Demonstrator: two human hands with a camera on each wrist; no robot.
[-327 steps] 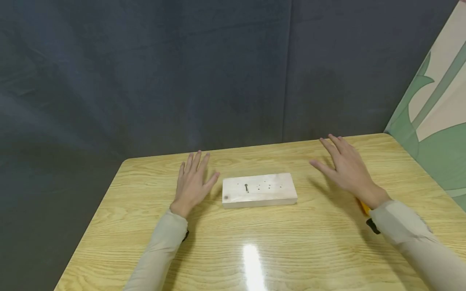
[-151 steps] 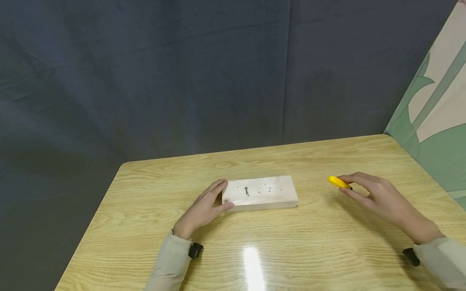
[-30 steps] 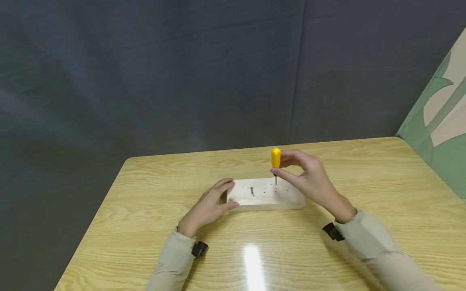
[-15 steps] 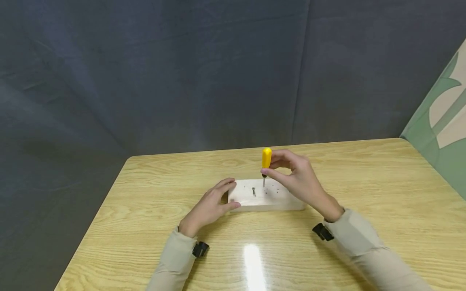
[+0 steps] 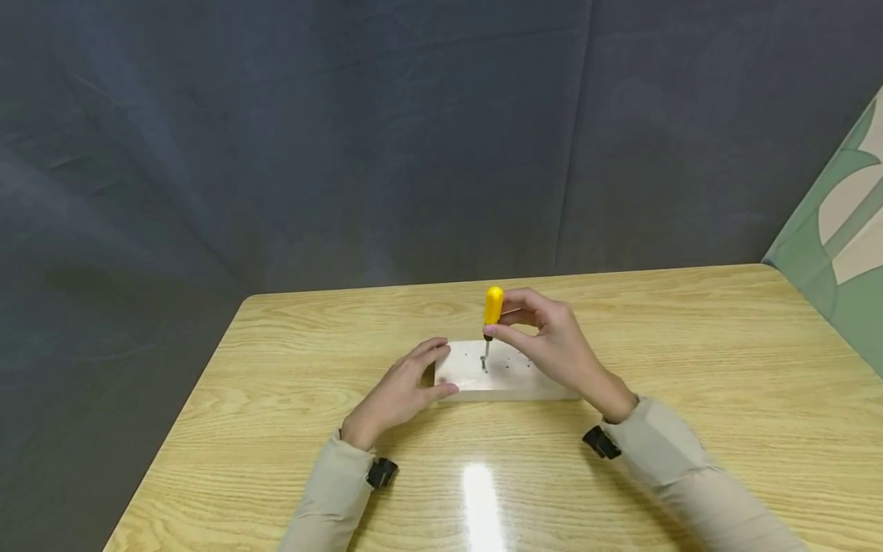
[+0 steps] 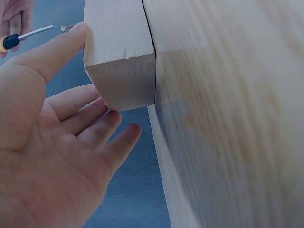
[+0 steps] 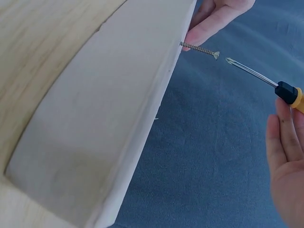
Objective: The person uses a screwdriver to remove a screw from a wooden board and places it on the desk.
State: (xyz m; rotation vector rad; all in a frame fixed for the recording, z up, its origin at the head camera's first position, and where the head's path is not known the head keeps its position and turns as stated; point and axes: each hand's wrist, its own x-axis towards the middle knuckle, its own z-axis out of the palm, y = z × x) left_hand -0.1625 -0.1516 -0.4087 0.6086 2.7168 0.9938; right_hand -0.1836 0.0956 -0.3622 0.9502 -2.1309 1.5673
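A pale wooden block [image 5: 513, 385] lies on the table, with several small holes in its top. My left hand [image 5: 396, 395] holds its left end, thumb at the front edge and fingers at the back. One metal screw [image 7: 199, 49] sticks up out of the block, head uppermost. My right hand [image 5: 555, 345] pinches the yellow handle of a screwdriver [image 5: 493, 305] between thumb and fingers, shaft pointing down. In the right wrist view a small gap separates the cross-shaped tip from the screw head. The left wrist view shows the left thumb against the block.
The wood-grain table [image 5: 290, 368] has its far edge against a dark blue cloth [image 5: 386, 153]. A green and beige patterned panel [image 5: 855, 238] stands at the right edge of the table.
My right hand first picked up the screwdriver at the right, then brought it upright over the block. Within the last second it moved left to the screw. My left hand took hold of the block earlier.
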